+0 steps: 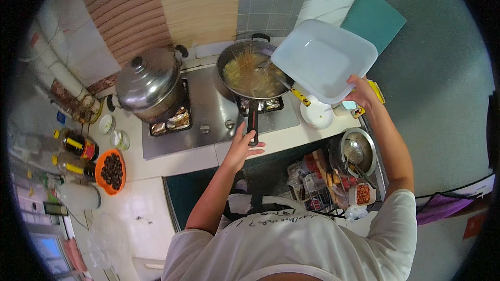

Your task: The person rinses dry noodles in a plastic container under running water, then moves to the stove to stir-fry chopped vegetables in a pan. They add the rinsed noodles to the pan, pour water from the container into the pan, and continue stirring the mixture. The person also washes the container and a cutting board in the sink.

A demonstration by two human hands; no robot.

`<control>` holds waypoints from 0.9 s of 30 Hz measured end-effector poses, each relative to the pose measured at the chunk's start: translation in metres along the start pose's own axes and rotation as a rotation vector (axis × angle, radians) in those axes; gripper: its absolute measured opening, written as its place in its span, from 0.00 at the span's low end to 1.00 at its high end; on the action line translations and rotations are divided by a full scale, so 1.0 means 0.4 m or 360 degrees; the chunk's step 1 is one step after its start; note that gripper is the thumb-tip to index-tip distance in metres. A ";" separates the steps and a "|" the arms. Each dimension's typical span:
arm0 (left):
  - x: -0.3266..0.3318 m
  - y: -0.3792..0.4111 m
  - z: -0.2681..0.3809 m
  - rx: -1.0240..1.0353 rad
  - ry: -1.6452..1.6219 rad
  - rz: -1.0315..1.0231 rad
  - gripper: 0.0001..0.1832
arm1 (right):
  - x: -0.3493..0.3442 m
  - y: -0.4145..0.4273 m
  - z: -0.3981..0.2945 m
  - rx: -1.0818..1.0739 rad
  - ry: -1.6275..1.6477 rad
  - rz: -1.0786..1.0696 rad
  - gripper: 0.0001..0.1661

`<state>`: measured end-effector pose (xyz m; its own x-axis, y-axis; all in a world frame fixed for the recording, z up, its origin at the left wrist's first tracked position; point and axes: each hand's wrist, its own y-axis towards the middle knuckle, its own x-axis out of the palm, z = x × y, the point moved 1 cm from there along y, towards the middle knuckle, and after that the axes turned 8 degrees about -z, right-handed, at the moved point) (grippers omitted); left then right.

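My right hand (361,93) grips the lower right corner of a pale, translucent plastic basin (324,60). It is tilted towards me beside the frying pan, and its inside looks bare. My left hand (243,147) is at the end of the pan's black handle (253,123), fingers spread; whether they touch it is unclear. The pan (222,82) sits on the right burner, holding yellowish broth and a bundle of thin brown strands (246,64) that look like dry noodles. A metal utensil with a yellow handle (300,96) leans over the pan's right rim.
On the left burner stands a lidded steel pot (150,86). Sauce bottles (80,144) and an orange bowl of dark pieces (111,171) line the left counter. A white dish (317,113) lies right of the stove. Below are a metal pot with a skimmer (353,152) and a wire rack (318,203).
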<state>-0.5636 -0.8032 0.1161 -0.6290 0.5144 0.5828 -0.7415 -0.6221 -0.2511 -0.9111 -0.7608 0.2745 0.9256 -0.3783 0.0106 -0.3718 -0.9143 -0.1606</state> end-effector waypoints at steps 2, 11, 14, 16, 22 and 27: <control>-0.008 0.042 0.005 -0.0101 -0.0086 -0.0024 0.34 | 0.010 0.024 -0.012 -0.0012 -0.0042 0.0027 0.45; 0.003 0.066 0.033 -0.0258 -0.0282 -0.0158 0.23 | -0.006 0.118 -0.032 0.0077 0.0086 0.0089 0.45; -0.010 0.069 0.028 -0.0248 -0.0224 -0.0249 0.26 | -0.034 0.143 -0.025 0.0139 0.0183 0.0020 0.45; -0.033 0.080 0.015 -0.0163 0.0010 -0.0175 0.29 | -0.019 0.151 -0.030 0.0130 0.0197 -0.0039 0.45; -0.055 0.115 0.046 0.0722 0.1383 0.0371 0.39 | 0.015 0.136 -0.031 0.0128 0.0118 0.0039 0.43; 0.015 0.161 0.094 0.0708 0.1046 -0.0120 0.36 | 0.052 0.107 -0.028 0.0135 0.0080 0.0021 0.38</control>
<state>-0.6063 -0.8624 0.1324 -0.6928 0.7208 -0.0238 -0.7117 -0.6780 0.1838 -0.9087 -0.8095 0.2788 0.9153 -0.3987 0.0571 -0.3745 -0.8946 -0.2439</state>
